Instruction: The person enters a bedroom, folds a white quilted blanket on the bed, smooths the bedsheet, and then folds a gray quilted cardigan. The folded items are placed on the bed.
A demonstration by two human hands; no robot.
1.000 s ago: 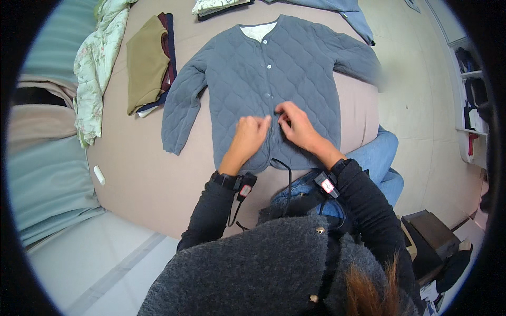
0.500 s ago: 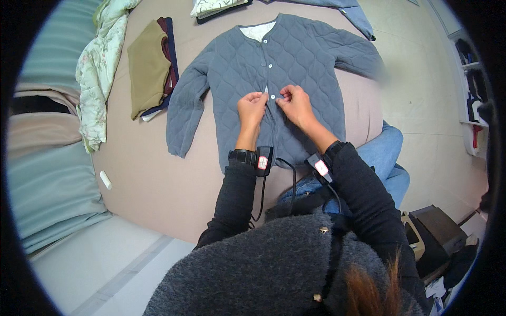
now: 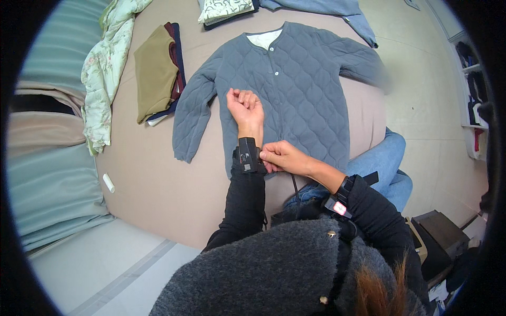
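A grey quilted jacket [image 3: 311, 95] lies spread flat, front up, with white buttons down its front. Above its lower left front, my left hand [image 3: 246, 108] is turned palm up, empty, its fingers loosely curled and the thumb apart. A black wrist device [image 3: 247, 155] is strapped round my left wrist. My right hand [image 3: 283, 158] reaches across to that wrist, thumb and fingers pinched on the edge of the device's strap; the fingertips are partly hidden. Another wrist device [image 3: 337, 207] with a white, red-edged face sits on my right wrist.
The jacket rests on a pinkish bedsheet [image 3: 153, 189]. Folded brown trousers [image 3: 155, 73] lie to the left, beside a floral cloth [image 3: 103, 89]. Folded clothes [image 3: 226, 10] and a blue garment [image 3: 327, 10] are at the far edge. A white cylinder [image 3: 108, 183] lies far left.
Both hands have left the jacket's button front. My left hand turned palm up, and my right hand moved down and left to the left wrist's strap. The jacket front now lies closed.
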